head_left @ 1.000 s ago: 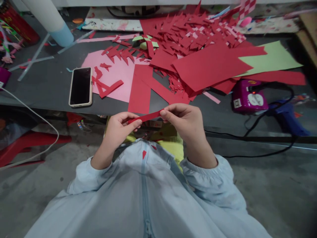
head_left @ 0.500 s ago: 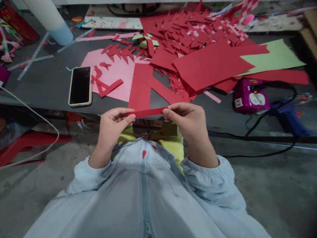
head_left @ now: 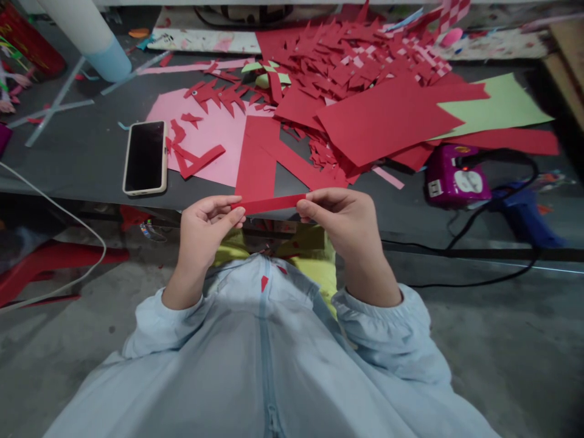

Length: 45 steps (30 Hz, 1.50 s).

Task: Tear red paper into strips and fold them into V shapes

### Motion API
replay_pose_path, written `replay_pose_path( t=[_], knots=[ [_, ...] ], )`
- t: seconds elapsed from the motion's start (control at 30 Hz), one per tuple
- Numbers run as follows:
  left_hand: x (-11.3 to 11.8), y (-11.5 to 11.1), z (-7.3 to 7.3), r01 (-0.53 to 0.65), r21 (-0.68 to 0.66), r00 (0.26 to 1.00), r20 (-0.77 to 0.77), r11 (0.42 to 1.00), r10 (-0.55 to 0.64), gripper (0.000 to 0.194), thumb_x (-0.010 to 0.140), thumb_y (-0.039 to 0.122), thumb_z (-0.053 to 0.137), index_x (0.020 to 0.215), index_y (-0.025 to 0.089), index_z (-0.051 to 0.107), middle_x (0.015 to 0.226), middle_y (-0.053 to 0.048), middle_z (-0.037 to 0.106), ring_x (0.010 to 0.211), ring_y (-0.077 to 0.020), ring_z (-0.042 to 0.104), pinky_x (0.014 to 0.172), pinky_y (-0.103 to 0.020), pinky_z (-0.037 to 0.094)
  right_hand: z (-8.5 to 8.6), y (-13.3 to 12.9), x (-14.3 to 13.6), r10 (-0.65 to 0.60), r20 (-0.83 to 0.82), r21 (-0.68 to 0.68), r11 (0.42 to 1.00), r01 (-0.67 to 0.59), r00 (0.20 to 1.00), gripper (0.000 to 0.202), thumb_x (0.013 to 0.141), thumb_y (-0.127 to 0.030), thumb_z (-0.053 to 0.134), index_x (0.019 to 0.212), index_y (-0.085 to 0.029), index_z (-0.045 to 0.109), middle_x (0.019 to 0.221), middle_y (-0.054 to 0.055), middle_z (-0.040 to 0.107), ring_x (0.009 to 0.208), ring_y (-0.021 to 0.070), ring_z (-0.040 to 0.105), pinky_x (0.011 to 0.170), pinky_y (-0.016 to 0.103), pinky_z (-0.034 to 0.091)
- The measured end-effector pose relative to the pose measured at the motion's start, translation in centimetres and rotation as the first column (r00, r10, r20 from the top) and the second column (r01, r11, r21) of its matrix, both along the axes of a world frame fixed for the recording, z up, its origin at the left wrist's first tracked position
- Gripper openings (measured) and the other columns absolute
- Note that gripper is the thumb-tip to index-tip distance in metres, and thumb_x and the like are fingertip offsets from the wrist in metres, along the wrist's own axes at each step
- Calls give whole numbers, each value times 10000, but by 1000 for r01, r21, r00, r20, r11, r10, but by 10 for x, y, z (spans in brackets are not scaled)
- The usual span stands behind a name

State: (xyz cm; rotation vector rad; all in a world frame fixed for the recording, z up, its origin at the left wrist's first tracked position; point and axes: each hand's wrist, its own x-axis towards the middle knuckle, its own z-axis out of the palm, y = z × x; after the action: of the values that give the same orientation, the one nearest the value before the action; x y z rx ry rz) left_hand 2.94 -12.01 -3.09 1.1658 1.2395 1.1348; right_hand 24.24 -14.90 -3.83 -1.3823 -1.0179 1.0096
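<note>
A narrow red paper strip (head_left: 271,204) stretches nearly level between my two hands, just off the table's front edge. My left hand (head_left: 207,222) pinches its left end between thumb and fingers. The right end is pinched by my right hand (head_left: 344,216). Behind the strip, a wider red paper piece (head_left: 258,152) lies on the table, partly over a pink sheet (head_left: 214,134). Cut red scraps (head_left: 201,161) rest on that sheet, along with a spiky red paper shape (head_left: 216,94).
A phone (head_left: 146,158) lies left. Heaped red paper pieces (head_left: 337,61), a large red sheet (head_left: 387,115) and a green sheet (head_left: 502,106) cover the back and right. A purple box (head_left: 456,176) with cables and a blue glue gun (head_left: 524,213) sit at the right edge.
Both hands still pinch the red strip in almost the same pose. The whole view has shifted slightly, with things appearing a little further left.
</note>
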Motion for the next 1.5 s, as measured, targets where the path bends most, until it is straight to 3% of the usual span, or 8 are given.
replay_pose_path(
  t=[0.83,1.17,1.5],
  knots=[
    [-8,5,-3,6,-33,1000,30,999,-5,233,616,261,842,801,162,742,629,8,686,555,-102,645,583,-235,576,5,3,1,63,51,-27,998,-61,997,222,678,-398,792,662,-193,707,550,-4,650,507,116,579,491,251,472],
    [-10,11,-6,28,-72,995,102,997,-21,172,558,208,858,643,169,715,562,8,679,498,-86,608,497,-193,506,-2,5,2,70,33,-14,997,-69,997,183,691,-349,781,667,-182,712,553,0,647,511,107,575,493,233,457],
    [-12,15,-3,-20,-2,999,-39,1000,20,150,602,223,840,651,173,707,561,17,666,496,-76,595,487,-175,482,-3,8,-2,26,55,-58,998,-23,998,222,668,-384,791,695,-173,728,573,13,667,524,123,593,502,253,495]
  ],
)
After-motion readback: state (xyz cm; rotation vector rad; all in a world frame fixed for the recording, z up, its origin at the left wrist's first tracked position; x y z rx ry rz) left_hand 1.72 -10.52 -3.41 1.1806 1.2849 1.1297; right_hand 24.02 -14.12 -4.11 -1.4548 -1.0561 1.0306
